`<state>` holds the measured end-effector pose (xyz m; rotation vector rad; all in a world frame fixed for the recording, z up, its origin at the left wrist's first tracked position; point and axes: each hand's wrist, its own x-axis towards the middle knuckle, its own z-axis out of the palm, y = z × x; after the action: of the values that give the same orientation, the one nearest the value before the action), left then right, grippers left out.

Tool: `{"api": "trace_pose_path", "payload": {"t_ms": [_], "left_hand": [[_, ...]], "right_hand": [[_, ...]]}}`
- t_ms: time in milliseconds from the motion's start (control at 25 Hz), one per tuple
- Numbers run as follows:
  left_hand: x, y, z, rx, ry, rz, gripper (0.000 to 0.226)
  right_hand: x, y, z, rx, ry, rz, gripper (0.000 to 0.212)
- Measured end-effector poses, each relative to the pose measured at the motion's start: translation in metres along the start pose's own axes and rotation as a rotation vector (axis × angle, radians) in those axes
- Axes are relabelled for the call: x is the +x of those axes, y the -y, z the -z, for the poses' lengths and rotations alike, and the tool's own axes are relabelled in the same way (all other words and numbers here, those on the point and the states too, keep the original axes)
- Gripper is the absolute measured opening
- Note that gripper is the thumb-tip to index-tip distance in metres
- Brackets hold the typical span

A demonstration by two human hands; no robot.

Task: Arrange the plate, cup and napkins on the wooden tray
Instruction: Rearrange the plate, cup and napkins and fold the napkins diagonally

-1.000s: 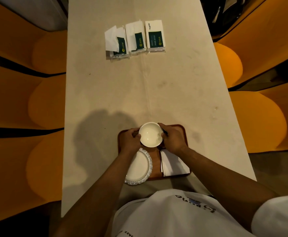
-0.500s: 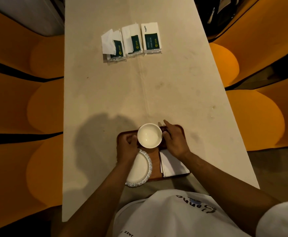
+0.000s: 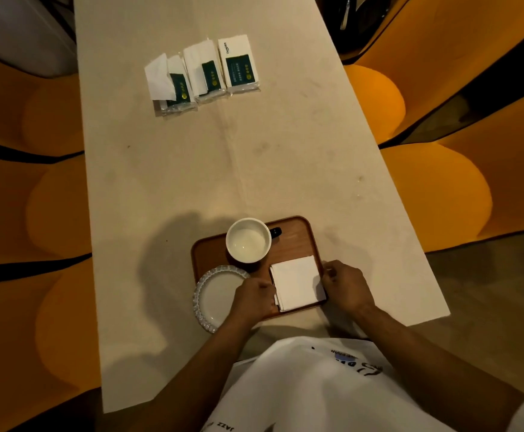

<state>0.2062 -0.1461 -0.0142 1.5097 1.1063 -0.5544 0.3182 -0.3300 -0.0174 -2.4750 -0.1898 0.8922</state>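
Both hands left the cup (image 3: 248, 240); left hand (image 3: 253, 299), right hand (image 3: 344, 286) pinch napkins (image 3: 296, 282), hiding edges.

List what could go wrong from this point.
The plate hangs over the tray's near-left edge, so a nudge from the left hand could tip it off. Both hands pinch the napkins, right hand at the tray rim; a hard push could skew the stack or bump the cup.

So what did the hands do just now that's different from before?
Both hands let go of the cup and moved back toward the person: the left hand and right hand now sit at either side of the napkins. Plate, wooden tray and tissue packs stayed put.
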Motion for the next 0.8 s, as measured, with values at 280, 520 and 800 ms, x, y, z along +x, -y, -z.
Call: {"api": "trace_pose_path", "payload": {"t_ms": [280, 520, 800], "left_hand": [[-0.011, -0.009, -0.023, 0.296, -0.092, -0.102, 0.038], [-0.012, -0.008, -0.028, 0.398, -0.103, -0.139, 0.026], [-0.010, -0.017, -0.023, 0.177, -0.016, 0.066, 0.025]], "right_hand": [[-0.002, 0.000, -0.012, -0.178, 0.065, 0.007, 0.019], [-0.001, 0.004, -0.023, -0.220, 0.078, -0.015, 0.019], [0.011, 0.022, -0.018, -0.173, 0.063, 0.208, 0.024]]}}
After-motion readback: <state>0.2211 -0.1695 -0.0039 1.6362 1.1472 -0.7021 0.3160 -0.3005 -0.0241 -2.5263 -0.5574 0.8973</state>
